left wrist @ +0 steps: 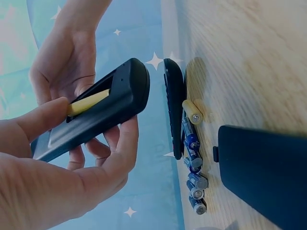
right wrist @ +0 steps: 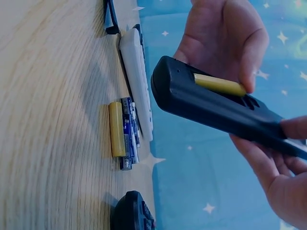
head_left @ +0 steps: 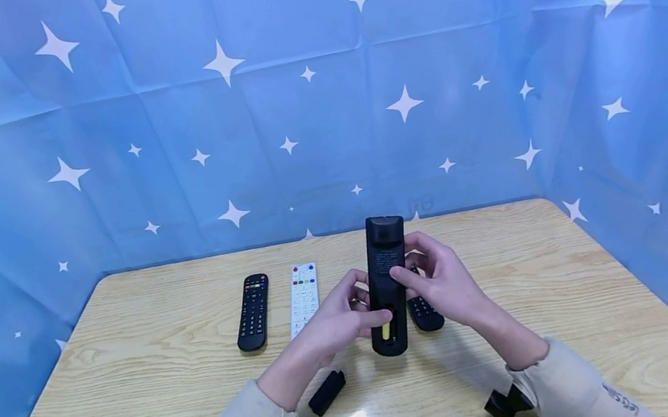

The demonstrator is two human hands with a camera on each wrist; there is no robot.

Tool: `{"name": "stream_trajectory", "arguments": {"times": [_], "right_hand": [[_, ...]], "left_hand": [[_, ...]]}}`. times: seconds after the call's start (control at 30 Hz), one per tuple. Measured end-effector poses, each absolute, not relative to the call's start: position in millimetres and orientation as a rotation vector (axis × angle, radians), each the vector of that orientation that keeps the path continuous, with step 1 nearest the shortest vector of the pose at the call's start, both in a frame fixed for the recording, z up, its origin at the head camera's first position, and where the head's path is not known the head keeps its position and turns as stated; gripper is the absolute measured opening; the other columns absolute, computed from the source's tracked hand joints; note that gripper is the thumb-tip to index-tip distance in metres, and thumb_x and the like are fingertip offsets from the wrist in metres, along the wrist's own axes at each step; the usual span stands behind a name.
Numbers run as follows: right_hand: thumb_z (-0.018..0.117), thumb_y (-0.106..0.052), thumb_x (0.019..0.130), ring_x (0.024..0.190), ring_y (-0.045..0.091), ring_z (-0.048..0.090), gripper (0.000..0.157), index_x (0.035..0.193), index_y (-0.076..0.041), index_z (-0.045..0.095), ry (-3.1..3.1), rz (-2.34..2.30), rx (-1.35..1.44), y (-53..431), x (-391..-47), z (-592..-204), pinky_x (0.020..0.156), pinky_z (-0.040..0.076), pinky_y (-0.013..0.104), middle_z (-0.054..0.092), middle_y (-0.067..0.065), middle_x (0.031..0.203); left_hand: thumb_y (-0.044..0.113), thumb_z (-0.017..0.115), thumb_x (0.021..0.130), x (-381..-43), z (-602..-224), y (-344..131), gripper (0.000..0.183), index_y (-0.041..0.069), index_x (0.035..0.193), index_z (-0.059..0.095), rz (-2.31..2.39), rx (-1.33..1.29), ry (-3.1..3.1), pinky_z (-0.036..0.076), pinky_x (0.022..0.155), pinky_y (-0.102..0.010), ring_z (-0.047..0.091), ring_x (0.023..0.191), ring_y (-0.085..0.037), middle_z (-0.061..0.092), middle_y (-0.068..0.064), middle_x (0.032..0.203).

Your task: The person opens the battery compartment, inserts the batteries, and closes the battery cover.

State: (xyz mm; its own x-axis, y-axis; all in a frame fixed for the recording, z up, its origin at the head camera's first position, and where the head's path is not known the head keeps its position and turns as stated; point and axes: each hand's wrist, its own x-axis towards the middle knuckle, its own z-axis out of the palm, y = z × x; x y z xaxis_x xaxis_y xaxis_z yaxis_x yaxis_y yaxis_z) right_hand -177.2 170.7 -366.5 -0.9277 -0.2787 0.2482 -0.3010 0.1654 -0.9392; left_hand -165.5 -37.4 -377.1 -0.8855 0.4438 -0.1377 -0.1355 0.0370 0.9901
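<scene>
A black remote control (head_left: pixel 385 248) is held upright above the table, its back towards me and its battery compartment uncovered. My left hand (head_left: pixel 345 320) grips its lower part, with the thumb on a yellow battery (right wrist: pixel 218 85) lying in the compartment. Higher up, my right hand (head_left: pixel 439 275) holds the remote's right side, thumb on the back and fingers behind. A black battery cover (head_left: pixel 327 393) lies on the table near my left wrist. In the left wrist view, several blue batteries (left wrist: pixel 192 143) and a loose yellow battery (left wrist: pixel 193 112) lie on the table; the head view hides them.
On the wooden table (head_left: pixel 160 396), a black remote (head_left: pixel 253 314) and a white remote (head_left: pixel 304 293) lie to the left. Another black remote (head_left: pixel 425 312) lies behind the right hand, partly hidden. A blue star-patterned cloth (head_left: pixel 318 109) hangs around the back and sides.
</scene>
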Motion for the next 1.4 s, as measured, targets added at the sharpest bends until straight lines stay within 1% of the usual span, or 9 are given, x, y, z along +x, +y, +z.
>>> {"name": "stream_trajectory", "arguments": {"times": [0.37,0.77,1.0,1.1,1.4], "right_hand": [[0.067,-0.003,0.099,0.090,0.025,0.065,0.030,0.126,0.004,0.056,-2.379,1.919,0.610,168.6,-176.7,-367.4,0.067,0.060,0.038,0.063,0.020,0.106],[0.067,-0.003,0.099,0.088,0.025,0.064,0.029,0.126,0.002,0.057,-2.395,1.888,0.614,167.8,-175.8,-366.8,0.068,0.059,0.041,0.064,0.018,0.104],[0.068,-0.002,0.098,0.089,0.025,0.066,0.030,0.126,0.002,0.057,-2.385,1.894,0.607,167.1,-175.4,-367.3,0.067,0.060,0.039,0.065,0.019,0.104],[0.068,-0.002,0.098,0.088,0.025,0.066,0.030,0.126,0.002,0.057,-2.381,1.895,0.609,167.3,-175.1,-367.6,0.067,0.059,0.039,0.065,0.019,0.104],[0.068,-0.002,0.098,0.088,0.026,0.065,0.030,0.126,0.002,0.057,-2.382,1.899,0.607,168.2,-175.3,-367.7,0.068,0.060,0.041,0.065,0.019,0.104]], "left_hand": [[0.000,0.075,0.089,-164.9,-377.3,-37.6,0.042,0.006,0.124,0.054,1.914,0.289,1.903,0.060,0.075,-0.040,0.058,0.083,-0.022,0.054,-0.014,0.102],[-0.002,0.076,0.087,-167.1,-379.1,-37.7,0.042,0.006,0.122,0.053,1.906,0.281,1.896,0.059,0.073,-0.039,0.057,0.083,-0.022,0.053,-0.013,0.102],[-0.004,0.075,0.087,-167.8,-379.7,-37.4,0.042,0.005,0.122,0.053,1.922,0.283,1.859,0.060,0.077,-0.042,0.060,0.086,-0.023,0.054,-0.015,0.102],[-0.005,0.075,0.087,-167.6,-379.5,-37.1,0.042,0.005,0.122,0.053,1.917,0.284,1.864,0.059,0.077,-0.041,0.060,0.085,-0.023,0.054,-0.015,0.101],[-0.002,0.074,0.089,-166.9,-377.9,-36.7,0.041,0.005,0.123,0.053,1.887,0.310,1.907,0.059,0.075,-0.040,0.061,0.086,-0.023,0.056,-0.014,0.102]]}}
